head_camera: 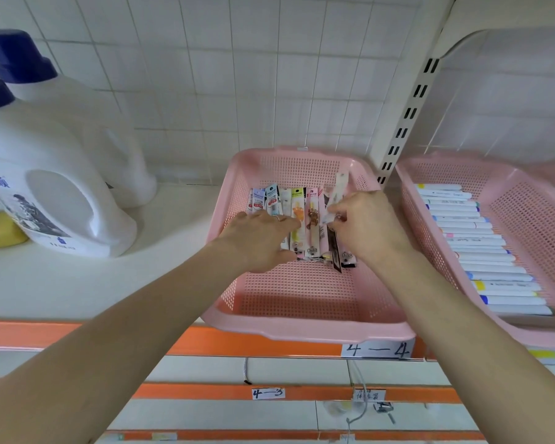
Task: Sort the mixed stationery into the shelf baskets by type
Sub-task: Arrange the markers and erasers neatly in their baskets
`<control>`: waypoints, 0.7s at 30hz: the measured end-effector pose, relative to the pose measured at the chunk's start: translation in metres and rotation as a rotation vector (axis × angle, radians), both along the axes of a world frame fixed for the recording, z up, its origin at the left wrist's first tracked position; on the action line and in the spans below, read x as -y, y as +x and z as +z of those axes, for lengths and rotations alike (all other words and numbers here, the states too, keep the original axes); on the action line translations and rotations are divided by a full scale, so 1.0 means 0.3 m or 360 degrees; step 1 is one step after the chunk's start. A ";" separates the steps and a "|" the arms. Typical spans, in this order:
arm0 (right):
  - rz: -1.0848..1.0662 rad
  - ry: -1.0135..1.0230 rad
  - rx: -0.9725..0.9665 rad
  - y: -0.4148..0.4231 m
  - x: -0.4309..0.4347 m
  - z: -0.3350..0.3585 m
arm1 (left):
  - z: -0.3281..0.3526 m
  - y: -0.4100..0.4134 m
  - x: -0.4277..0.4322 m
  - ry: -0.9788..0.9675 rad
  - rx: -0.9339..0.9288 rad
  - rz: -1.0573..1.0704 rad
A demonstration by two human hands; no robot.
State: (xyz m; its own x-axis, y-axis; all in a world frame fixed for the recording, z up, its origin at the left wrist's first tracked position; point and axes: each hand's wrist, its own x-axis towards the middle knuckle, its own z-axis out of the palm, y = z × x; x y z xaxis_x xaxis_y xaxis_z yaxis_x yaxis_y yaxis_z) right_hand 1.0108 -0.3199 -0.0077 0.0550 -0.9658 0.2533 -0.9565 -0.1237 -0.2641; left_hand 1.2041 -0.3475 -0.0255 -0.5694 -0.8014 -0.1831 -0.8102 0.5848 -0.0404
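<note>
While both hands were inside the middle pink basket (302, 330), the left hand (260, 238) lay flat, fingers straight, on the row of packaged pens (297, 200). The right hand (369, 225) pinched a clear packet (338, 190), tilted up at the row's right end. White markers (481, 248) lay in the neighbouring pink basket (539, 219). Detergent bottles (61, 187) stood left on the shelf (61, 283).

A basket (305, 330) holding pen packets (313, 219) sits on a shelf (77, 283), two detergent bottles (55, 174) to its left and a second basket (526, 200) of markers (481, 251) to its right.
</note>
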 end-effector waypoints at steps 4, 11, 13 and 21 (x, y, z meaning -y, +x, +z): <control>-0.0205 0.0544 -0.0328 0.027 -0.030 0.003 | -0.002 0.000 0.002 -0.0002 0.0076 -0.0035; -0.0014 0.0470 -0.0378 0.025 -0.019 -0.013 | -0.005 -0.001 0.006 0.0026 0.0026 -0.0090; 0.0131 0.0555 -0.0332 0.028 -0.018 -0.023 | -0.010 -0.001 0.008 0.0005 0.0006 -0.0107; 0.0241 0.0556 -0.0151 0.050 0.001 -0.029 | -0.017 -0.008 0.011 0.0284 -0.0371 0.0000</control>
